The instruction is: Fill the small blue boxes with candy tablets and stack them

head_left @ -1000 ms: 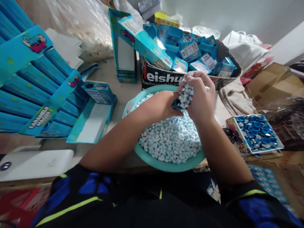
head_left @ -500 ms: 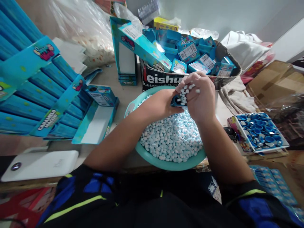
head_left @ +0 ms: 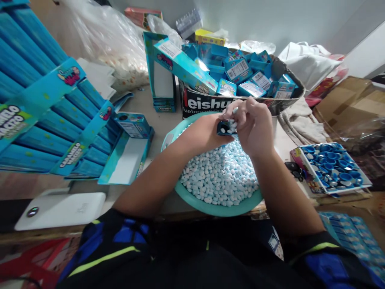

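My left hand [head_left: 213,129] is closed round a small blue tin [head_left: 221,131] whose open top faces up above the basin. Right against it, my right hand [head_left: 255,127] has its fingers curled over the opening, with a few white candies [head_left: 232,123] between the fingers and at the mouth of the tin. Some of the left fingers are hidden behind the tin and the other hand. Below both hands, a teal basin [head_left: 207,206] is filled with pale blue and white candies [head_left: 215,176].
Behind the basin stands a black carton [head_left: 198,103] heaped with blue tins [head_left: 239,70]. To the right, a box [head_left: 326,188] holds blue caps [head_left: 333,162]. Blue display boxes [head_left: 45,96], an open tray [head_left: 126,158] and a white power bank [head_left: 63,208] lie left.
Fewer candies now show in my right hand; more lie in the tin's mouth. My right fingers have curled closer over the opening. The whole view has shifted slightly.
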A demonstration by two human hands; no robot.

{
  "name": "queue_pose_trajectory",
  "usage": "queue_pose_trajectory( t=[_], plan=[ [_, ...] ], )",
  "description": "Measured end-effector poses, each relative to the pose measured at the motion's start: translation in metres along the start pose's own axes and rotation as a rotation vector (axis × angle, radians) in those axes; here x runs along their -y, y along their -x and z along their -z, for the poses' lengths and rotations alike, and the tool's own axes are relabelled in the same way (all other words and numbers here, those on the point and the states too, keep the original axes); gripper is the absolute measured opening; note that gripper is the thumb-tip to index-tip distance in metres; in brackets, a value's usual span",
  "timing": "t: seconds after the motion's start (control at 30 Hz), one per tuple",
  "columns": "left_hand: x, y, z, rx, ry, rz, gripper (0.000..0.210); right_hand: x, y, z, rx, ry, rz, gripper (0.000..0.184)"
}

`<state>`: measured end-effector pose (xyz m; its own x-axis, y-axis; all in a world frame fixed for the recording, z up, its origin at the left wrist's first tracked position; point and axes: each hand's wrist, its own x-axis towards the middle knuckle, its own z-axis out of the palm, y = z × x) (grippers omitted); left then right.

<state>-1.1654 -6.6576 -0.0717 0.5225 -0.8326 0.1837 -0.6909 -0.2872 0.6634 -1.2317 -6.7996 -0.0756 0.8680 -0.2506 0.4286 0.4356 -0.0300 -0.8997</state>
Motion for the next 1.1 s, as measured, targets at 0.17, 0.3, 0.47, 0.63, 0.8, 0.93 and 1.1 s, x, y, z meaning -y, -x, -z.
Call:
queue_pose_trajectory(
  t=[0.17, 0.3, 0.47, 0.63, 0.8, 0.93, 1.1],
  plan=[
    [-0.001, 0.000, -0.001, 0.001, -0.019, 0.045, 0.039, 0.004, 0.003, 0.000, 0.040, 0.077, 0.049, 0.048],
    [0.002, 0.000, -0.002, -0.030, 0.035, 0.068, 0.040, 0.001, 0.002, 0.001, 0.017, 0.131, 0.118, 0.042],
    [0.007, 0.001, -0.004, -0.078, 0.117, 0.115, 0.042, -0.004, 0.001, 0.005, -0.223, 0.330, 0.209, 0.016],
    [0.004, 0.003, -0.003, -0.115, 0.121, 0.192, 0.043, -0.003, 0.001, 0.015, -0.265, 0.705, 0.044, 0.008],
    [0.003, 0.003, -0.003, -0.119, 0.126, 0.202, 0.041, -0.003, 0.001, 0.020, -0.143, 0.914, -0.026, 0.014],
    [0.004, 0.002, -0.004, -0.105, 0.112, 0.219, 0.041, -0.001, 0.004, 0.017, -0.128, 0.992, -0.006, 0.020],
    [0.003, 0.003, -0.001, -0.033, 0.077, 0.154, 0.039, 0.003, 0.008, 0.012, -0.115, 1.018, 0.013, 0.021]
  ],
)
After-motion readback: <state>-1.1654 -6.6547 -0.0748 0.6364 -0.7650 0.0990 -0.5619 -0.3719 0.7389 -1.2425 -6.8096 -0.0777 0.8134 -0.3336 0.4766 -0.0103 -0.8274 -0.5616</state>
